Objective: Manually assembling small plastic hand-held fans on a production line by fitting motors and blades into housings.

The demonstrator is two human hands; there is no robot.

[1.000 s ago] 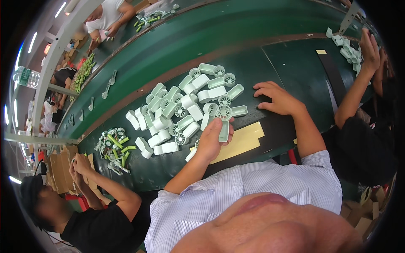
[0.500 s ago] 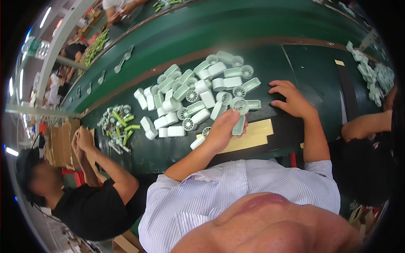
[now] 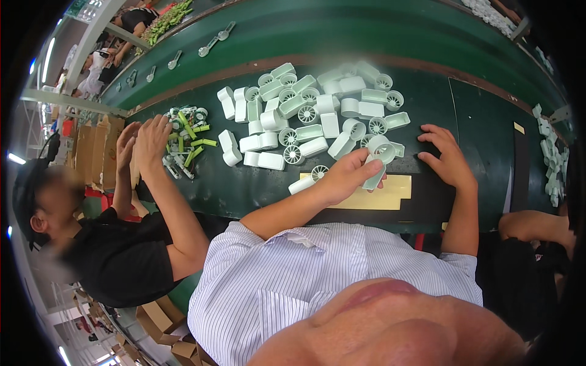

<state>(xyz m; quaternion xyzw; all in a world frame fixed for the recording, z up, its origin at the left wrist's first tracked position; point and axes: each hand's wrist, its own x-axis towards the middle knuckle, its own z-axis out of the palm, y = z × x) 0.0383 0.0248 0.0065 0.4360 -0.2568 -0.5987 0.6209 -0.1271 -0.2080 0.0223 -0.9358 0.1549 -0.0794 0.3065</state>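
My left hand (image 3: 345,178) is closed around a pale green plastic fan housing (image 3: 374,175), which has a round ring at its top and a short trough-shaped handle. Its fingers wrap the handle, and the ring points away from me. To the right, my right hand (image 3: 447,157) hovers over or rests on the dark table, fingers spread and nothing in them. Just beyond the left hand lies a loose heap of similar housings (image 3: 330,125), some showing spoked round grilles, others turned face down. One more housing (image 3: 301,184) sits beside my left wrist.
Below my left hand, a yellow sheet (image 3: 390,199) lies on a black strip (image 3: 425,198). At left, a co-worker's hands (image 3: 151,143) are by a pile of lime-green and grey parts (image 3: 194,141). A green conveyor (image 3: 342,38) runs behind, carrying a few parts. Another person's arm (image 3: 531,227) is at right.
The whole view has shifted, so the table things appear farther right. My left hand keeps its hold on the fan housing. The co-worker's hands have moved toward the lime-green pile.
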